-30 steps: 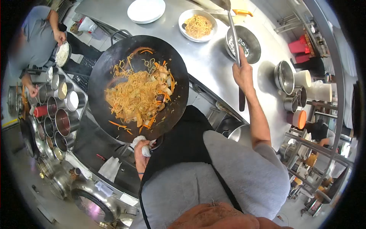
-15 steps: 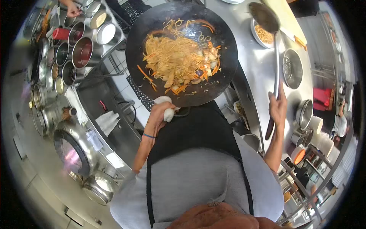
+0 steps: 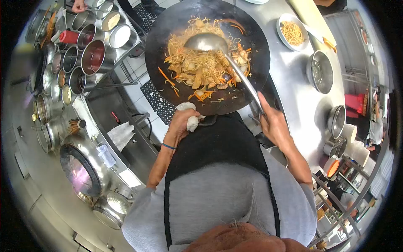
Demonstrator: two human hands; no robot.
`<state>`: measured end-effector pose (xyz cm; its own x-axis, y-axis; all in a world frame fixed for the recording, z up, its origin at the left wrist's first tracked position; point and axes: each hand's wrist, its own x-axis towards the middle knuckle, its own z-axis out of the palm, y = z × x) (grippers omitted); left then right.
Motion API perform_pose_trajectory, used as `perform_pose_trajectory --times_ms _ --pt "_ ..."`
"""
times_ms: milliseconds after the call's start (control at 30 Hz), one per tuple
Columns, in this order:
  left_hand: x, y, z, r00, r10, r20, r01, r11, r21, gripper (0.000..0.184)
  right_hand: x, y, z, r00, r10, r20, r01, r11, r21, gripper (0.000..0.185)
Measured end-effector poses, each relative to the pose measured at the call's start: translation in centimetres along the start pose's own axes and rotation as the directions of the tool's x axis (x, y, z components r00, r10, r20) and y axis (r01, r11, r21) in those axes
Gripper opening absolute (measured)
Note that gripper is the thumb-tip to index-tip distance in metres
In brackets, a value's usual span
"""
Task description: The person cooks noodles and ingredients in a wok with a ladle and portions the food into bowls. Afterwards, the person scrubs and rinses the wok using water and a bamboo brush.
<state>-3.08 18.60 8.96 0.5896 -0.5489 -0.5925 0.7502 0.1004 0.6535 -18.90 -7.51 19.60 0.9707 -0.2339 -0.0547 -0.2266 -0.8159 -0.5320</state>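
Note:
My left hand (image 3: 183, 122) is closed around a bunched white cloth (image 3: 192, 123) at the near rim of a large dark wok (image 3: 257, 50), beside its loop handle (image 3: 208, 121). Stir-fried noodles (image 3: 189, 71) with carrot strips and pale chunks fill the wok's middle. My right hand (image 3: 273, 122) is wrapped round the shaft of a long metal ladle (image 3: 244, 79). The ladle's rounded bowl lies over the noodles, its back facing up.
On the steel counter (image 3: 289, 73) at right stand a bowl of noodles (image 3: 292, 33) and several metal bowls (image 3: 321, 71). At left are several metal pots (image 3: 93, 58), a red bottle (image 3: 68, 37) and a lit burner (image 3: 80, 174). Another person's hand (image 3: 79, 6) shows at top left.
My right hand has swung left from over the counter, bringing the ladle down onto the noodles. The wok and my left hand with the cloth sit slightly further right in view.

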Motion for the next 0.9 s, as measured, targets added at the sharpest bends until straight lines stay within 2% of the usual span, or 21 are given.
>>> perform_pose_trajectory --times_ms 33,133,233,300,400,433,533,633,733,767,867,900 --pt "-0.3 0.1 0.2 1.0 0.006 0.004 -0.006 1.0 0.012 0.006 -1.3 -0.1 -0.1 0.999 0.025 0.038 -0.026 0.999 0.02 0.077" --pt "0.5 -0.7 -1.1 0.999 0.005 0.034 -0.007 0.997 0.077 0.008 -0.1 -1.0 0.9 0.994 -0.062 0.087 0.064 0.998 -0.016 0.076" --pt "1.0 -1.4 -1.2 0.998 0.036 0.05 -0.035 0.999 -0.015 0.008 3.8 0.4 3.4 0.998 -0.063 -0.022 0.062 0.998 -0.022 0.075" --pt "0.9 -1.4 -1.0 0.998 0.032 0.055 -0.032 0.999 -0.008 0.009 3.7 -0.4 2.8 0.995 -0.066 -0.08 0.067 0.998 0.005 0.073" --pt "1.4 -1.5 -1.2 0.997 0.027 0.077 -0.025 1.0 -0.016 0.009 0.2 -1.6 -0.3 0.996 0.09 -0.014 -0.09 0.996 -0.01 0.073" --pt "1.5 -1.8 -1.3 0.996 0.023 0.081 -0.021 0.999 -0.027 0.009 -0.9 -1.1 -0.4 0.996 0.086 -0.026 -0.086 0.996 0.004 0.076" --pt "1.8 -1.8 -1.4 0.996 0.016 0.087 -0.011 0.998 -0.055 0.01 -4.3 1.6 1.5 0.995 0.058 0.076 -0.06 0.998 0.026 0.074" --pt "2.1 -1.7 -1.2 0.995 -0.009 0.098 0.019 0.994 -0.107 0.008 -7.1 0.2 -1.0 0.922 0.3 0.246 -0.281 0.953 -0.11 0.08" --pt "2.3 -1.6 -1.1 0.996 -0.051 0.072 0.058 0.993 -0.104 0.007 -8.0 -0.5 -1.6 0.927 0.361 0.103 -0.349 0.93 -0.118 0.082" --pt "2.2 -1.4 -1.0 0.996 -0.046 0.073 0.052 0.995 -0.083 0.007 -7.4 -0.4 -1.5 0.944 0.327 0.036 -0.32 0.938 -0.134 0.08" --pt "1.8 -0.8 -0.9 0.997 -0.036 0.069 0.039 0.998 -0.044 0.007 -2.8 -0.9 -0.4 0.955 0.277 0.107 -0.254 0.949 -0.187 0.075" --pt "1.7 -0.9 -1.0 0.997 -0.038 0.06 0.041 0.998 -0.045 0.007 -1.3 0.2 0.8 0.979 0.194 0.069 -0.18 0.969 -0.167 0.075"
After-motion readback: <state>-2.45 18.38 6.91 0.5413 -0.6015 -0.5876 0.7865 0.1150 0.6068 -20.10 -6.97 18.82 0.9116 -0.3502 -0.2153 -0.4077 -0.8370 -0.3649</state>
